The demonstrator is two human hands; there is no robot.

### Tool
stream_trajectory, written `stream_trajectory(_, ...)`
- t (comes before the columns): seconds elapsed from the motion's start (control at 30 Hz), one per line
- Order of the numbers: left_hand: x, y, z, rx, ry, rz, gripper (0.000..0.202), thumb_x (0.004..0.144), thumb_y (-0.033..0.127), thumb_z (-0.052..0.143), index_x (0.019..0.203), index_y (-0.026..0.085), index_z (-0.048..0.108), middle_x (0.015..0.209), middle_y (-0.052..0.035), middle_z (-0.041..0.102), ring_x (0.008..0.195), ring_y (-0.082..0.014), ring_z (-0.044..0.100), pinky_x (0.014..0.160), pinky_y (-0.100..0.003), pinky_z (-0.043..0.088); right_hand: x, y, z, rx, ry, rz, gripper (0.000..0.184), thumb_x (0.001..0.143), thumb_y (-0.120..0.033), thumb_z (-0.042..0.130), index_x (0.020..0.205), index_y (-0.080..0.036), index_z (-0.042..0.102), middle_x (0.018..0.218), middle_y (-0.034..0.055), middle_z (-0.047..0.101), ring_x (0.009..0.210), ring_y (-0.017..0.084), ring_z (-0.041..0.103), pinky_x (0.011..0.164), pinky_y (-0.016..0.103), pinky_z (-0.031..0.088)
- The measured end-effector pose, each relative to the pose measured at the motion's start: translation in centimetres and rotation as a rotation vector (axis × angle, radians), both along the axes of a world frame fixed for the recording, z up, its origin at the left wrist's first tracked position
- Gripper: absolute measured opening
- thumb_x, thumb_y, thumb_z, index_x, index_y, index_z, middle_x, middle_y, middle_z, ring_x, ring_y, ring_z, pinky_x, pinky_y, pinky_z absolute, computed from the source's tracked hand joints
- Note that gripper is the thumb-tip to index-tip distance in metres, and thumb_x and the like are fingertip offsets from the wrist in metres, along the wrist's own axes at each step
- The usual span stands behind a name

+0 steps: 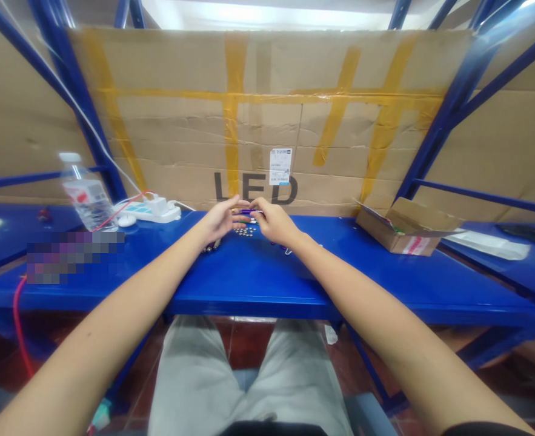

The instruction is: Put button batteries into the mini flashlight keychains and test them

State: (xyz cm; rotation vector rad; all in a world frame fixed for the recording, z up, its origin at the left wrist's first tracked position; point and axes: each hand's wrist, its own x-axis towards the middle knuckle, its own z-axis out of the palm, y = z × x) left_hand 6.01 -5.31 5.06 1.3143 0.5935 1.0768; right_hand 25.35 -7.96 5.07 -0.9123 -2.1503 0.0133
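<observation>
My left hand (222,221) is over the blue table (249,278), its fingers stretched towards the other hand. Opposite it, my right hand (275,223) is closed with the thumb and fingers around a slim purple stick-like item (245,211). This item spans the gap between both hands; whether my left fingers touch it I cannot tell. Below the hands lie several small round metal discs (246,231), like button cells. Beside my left wrist are some small dark cylinders (212,246). Purple and silver pieces (287,249) lie partly hidden by my right wrist.
An open cardboard box (406,230) stands at the right. Left are a water bottle (88,200), a white power strip (151,209) with cables, and a blurred-out patch. A large cardboard sheet (180,139) closes off the back between blue posts.
</observation>
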Motion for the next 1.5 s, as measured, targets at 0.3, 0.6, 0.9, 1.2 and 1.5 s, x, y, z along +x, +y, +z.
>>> stream_trajectory(0.3, 0.1, 0.3, -1.0, 0.226, 0.198, 0.199, 0.033, 0.072, 0.027, 0.085, 0.099, 0.013, 0.072, 0.080, -0.0061, 0.070, 0.071, -0.0162, 0.064, 0.074, -0.034, 0.051, 0.8, 2.2, -0.9, -0.111, 0.101, 0.029, 0.022, 0.092, -0.028, 0.056, 0.111, -0.018, 0.054, 0.091, 0.0054, 0.068, 0.079, 0.020, 0.061, 0.076, 0.033, 0.045)
stream_trajectory(0.6, -0.3, 2.4, -2.4, 0.584, 0.596, 0.434, 0.014, 0.077, 0.029, 0.075, 0.085, 0.018, 0.072, 0.082, -0.0053, 0.069, 0.078, -0.0213, 0.059, 0.080, -0.037, 0.044, 1.8, 5.0, -1.3, -0.221, 0.057, -0.055, 0.015, 0.087, -0.012, 0.058, 0.101, -0.015, 0.060, 0.092, 0.0068, 0.069, 0.084, 0.019, 0.063, 0.079, 0.032, 0.047)
stream_trajectory(0.9, -1.2, 5.3, -3.5, 0.569, 0.695, 0.545, 0.013, 0.064, 0.031, 0.082, 0.072, 0.024, 0.076, 0.067, -0.0039, 0.060, 0.078, -0.0248, 0.055, 0.080, -0.036, 0.043, 1.3, 5.9, -1.7, -0.188, -0.137, -0.178, 0.020, 0.085, -0.002, 0.055, 0.090, -0.015, 0.070, 0.092, 0.0096, 0.073, 0.087, 0.020, 0.064, 0.080, 0.030, 0.048)
stream_trajectory(1.2, -0.8, 8.1, -3.2, 0.632, 1.121, 0.510, 0.005, 0.068, 0.028, 0.079, 0.073, 0.026, 0.080, 0.075, -0.0087, 0.069, 0.075, -0.0279, 0.063, 0.075, -0.038, 0.046, 0.7, 6.9, -2.6, -0.146, -0.359, -0.281, 0.024, 0.083, -0.002, 0.057, 0.087, -0.015, 0.077, 0.098, 0.0149, 0.075, 0.091, 0.024, 0.067, 0.085, 0.034, 0.050)
stream_trajectory(1.5, -0.5, 7.9, -3.5, 0.638, 1.041, 0.615, 0.005, 0.067, 0.026, 0.078, 0.070, 0.024, 0.075, 0.074, -0.0086, 0.067, 0.080, -0.0278, 0.062, 0.079, -0.038, 0.047, 0.9, 6.7, -2.7, -0.149, -0.334, -0.335, 0.023, 0.078, 0.001, 0.060, 0.080, -0.015, 0.077, 0.091, 0.0177, 0.075, 0.094, 0.028, 0.067, 0.085, 0.037, 0.052)
